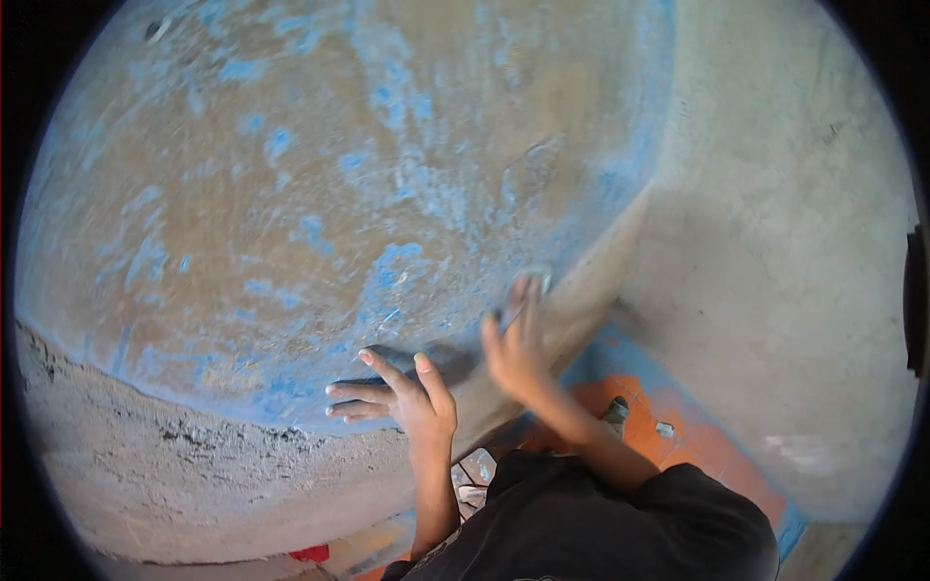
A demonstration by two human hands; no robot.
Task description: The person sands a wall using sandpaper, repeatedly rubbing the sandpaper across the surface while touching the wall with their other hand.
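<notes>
A wide concrete surface [291,223] with worn, patchy blue paint fills most of the view. My left hand [412,397] is at its near edge, fingers spread and stretched out, holding nothing. Grey dust coats its fingertips. To the right, my right hand [513,349] is pressed to the same surface close to its rounded rim [601,266]. Under its fingers is a small flat pale pad [539,280], mostly covered by the hand and blurred by motion. What the pad is made of does not show.
A bare grey wall [775,242] rises on the right. Below lies an orange floor [707,455] with a blue border, and a small pale scrap [665,429] on it. My shoe [617,412] stands there. A red object [310,554] shows at the bottom left.
</notes>
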